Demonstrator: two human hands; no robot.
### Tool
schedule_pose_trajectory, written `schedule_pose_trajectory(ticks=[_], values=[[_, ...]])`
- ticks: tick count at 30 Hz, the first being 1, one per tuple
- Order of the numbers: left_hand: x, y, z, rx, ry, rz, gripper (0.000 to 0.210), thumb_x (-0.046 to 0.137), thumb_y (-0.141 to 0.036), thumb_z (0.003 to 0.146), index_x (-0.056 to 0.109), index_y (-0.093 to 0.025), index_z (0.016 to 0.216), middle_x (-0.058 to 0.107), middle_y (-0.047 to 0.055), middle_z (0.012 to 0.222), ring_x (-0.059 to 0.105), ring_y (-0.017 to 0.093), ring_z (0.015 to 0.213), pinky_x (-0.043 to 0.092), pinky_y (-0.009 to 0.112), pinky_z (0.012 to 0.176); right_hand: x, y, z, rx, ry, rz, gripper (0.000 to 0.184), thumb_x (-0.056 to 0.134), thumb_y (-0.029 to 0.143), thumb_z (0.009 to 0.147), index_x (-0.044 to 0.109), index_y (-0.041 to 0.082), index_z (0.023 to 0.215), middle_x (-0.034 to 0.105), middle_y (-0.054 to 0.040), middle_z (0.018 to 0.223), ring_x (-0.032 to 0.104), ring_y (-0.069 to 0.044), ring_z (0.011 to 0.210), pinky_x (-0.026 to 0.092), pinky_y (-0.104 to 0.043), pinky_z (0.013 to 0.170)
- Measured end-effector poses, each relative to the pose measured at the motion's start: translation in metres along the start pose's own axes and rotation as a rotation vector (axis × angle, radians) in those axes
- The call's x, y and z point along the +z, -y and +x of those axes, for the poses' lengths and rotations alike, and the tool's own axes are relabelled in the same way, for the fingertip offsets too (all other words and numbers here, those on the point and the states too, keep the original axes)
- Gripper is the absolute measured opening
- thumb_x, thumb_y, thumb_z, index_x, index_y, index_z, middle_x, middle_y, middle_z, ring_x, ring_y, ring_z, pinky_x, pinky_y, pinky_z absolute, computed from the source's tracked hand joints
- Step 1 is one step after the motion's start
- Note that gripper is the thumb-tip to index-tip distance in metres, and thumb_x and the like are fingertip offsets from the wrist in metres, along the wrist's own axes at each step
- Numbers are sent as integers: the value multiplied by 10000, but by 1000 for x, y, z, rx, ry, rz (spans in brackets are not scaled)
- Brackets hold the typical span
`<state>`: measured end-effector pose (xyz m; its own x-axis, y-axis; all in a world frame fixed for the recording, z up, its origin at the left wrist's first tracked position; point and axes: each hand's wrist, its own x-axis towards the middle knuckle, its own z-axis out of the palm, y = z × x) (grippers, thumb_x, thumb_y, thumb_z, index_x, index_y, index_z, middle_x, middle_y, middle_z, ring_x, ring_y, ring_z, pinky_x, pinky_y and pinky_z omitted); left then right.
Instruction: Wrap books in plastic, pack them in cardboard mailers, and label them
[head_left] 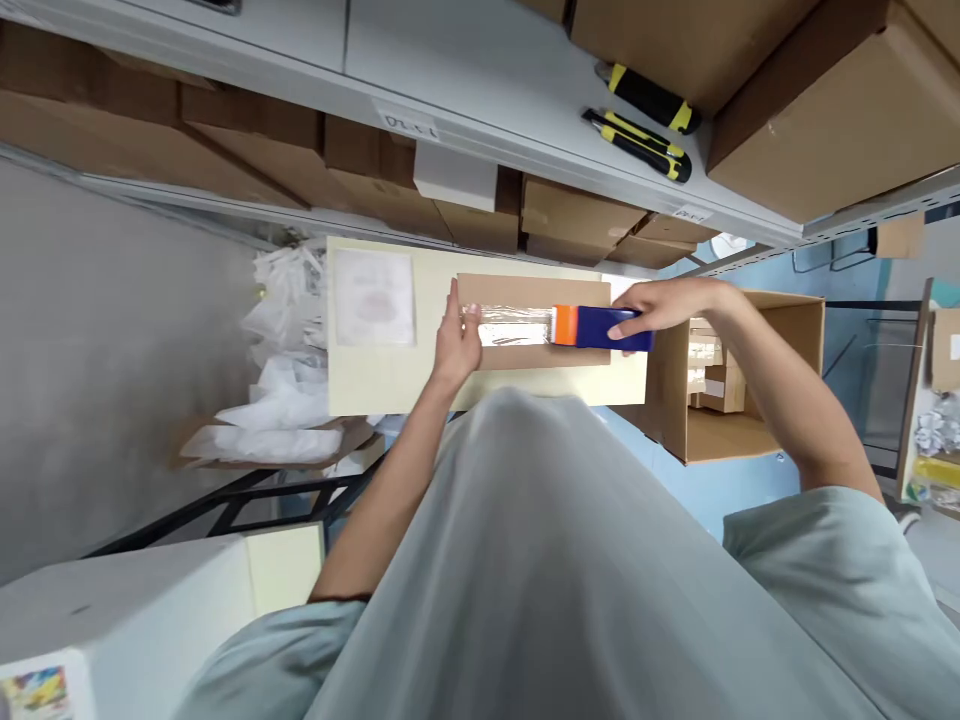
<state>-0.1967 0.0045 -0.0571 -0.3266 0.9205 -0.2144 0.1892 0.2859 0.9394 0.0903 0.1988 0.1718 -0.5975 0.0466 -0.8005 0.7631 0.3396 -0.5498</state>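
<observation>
A flat brown cardboard box [540, 290] lies lengthwise on the pale yellow tabletop [435, 265]. My left hand [457, 345] holds its left end, the fingers along the edge and the thumb on top. In my right hand [645, 305] is a tape dispenser [600, 327] with a dark blue body and an orange front, resting over the right half of the box. Shiny clear tape [514, 325] runs along the middle of the box, from near my left thumb to the dispenser's front.
A white sheet [373, 297] lies left of the box. At the right stands an open carton [667, 390] with small boxes inside. Two utility knives [649, 95] lie on the grey shelf [465, 70] above. White plastic bags [285, 390] are heaped at the left.
</observation>
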Motion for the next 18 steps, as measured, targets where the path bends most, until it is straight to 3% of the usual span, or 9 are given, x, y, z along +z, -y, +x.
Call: schedule_pose_trajectory(ticks=[3, 6, 10, 14, 18], values=[[0, -14, -1, 0, -6, 50, 983, 469, -902, 991, 486, -230, 1707, 496, 142, 1767, 434, 311, 1665, 301, 475, 1403, -5, -52, -55, 58, 7, 14, 729, 624, 869, 946, 809, 174, 1064, 796, -64, 931, 689, -212, 830, 503, -308, 739], [4, -24, -2, 3, -25, 106, 1053, 429, -948, 972, 518, -167, 1673, 582, 179, 1685, 538, 318, 1573, 353, 488, 1382, -6, -96, -80, 96, 26, 67, 778, 615, 898, 932, 825, 172, 1115, 829, -92, 1018, 717, -233, 878, 536, -324, 770], [11, -26, -1, 1, -68, 171, 1059, 414, -960, 970, 544, -143, 1632, 652, 171, 1609, 606, 325, 1492, 429, 509, 1336, 1, -129, -59, 133, -20, 52, 751, 700, 857, 902, 829, 151, 1125, 846, -117, 1052, 732, -261, 918, 539, -341, 787], [14, -22, -1, -51, -98, 217, 1025, 446, -933, 984, 540, -131, 1616, 687, 148, 1572, 639, 318, 1432, 456, 522, 1313, 7, -143, -35, 147, -58, 23, 666, 764, 753, 899, 820, 133, 1138, 846, -142, 1098, 734, -264, 940, 521, -346, 800], [12, -22, -1, -63, -87, 214, 985, 450, -896, 1008, 543, -123, 1611, 692, 147, 1566, 652, 323, 1412, 456, 551, 1314, 13, -151, -34, 87, -67, 87, 587, 756, 708, 916, 819, 148, 1079, 844, -131, 1063, 727, -255, 926, 516, -345, 800]])
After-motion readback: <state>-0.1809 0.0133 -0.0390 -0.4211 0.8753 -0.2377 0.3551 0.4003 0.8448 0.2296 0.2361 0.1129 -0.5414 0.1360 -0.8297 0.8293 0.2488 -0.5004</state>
